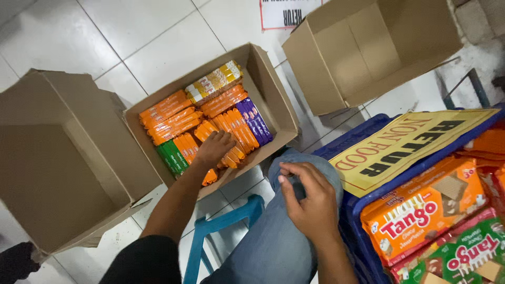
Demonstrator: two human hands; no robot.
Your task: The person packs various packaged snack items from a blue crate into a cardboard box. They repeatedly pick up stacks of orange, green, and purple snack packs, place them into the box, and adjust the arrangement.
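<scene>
My left hand (214, 148) reaches into an open cardboard box (269, 90) on the floor and rests, fingers curled, on a row of orange snack packs (231, 131). The box also holds green packs (171, 156), purple packs (254, 121) and yellow packs (213, 80), stacked in rows. My right hand (309, 198) lies on my knee in blue jeans (279, 236), fingers bent, holding nothing I can see.
An empty cardboard box (58, 173) lies tipped at the left, another empty box (368, 52) at the top right. A blue crate (363, 231) at the right holds orange and green wafer packs and a yellow sign. A blue stool (226, 223) stands below me.
</scene>
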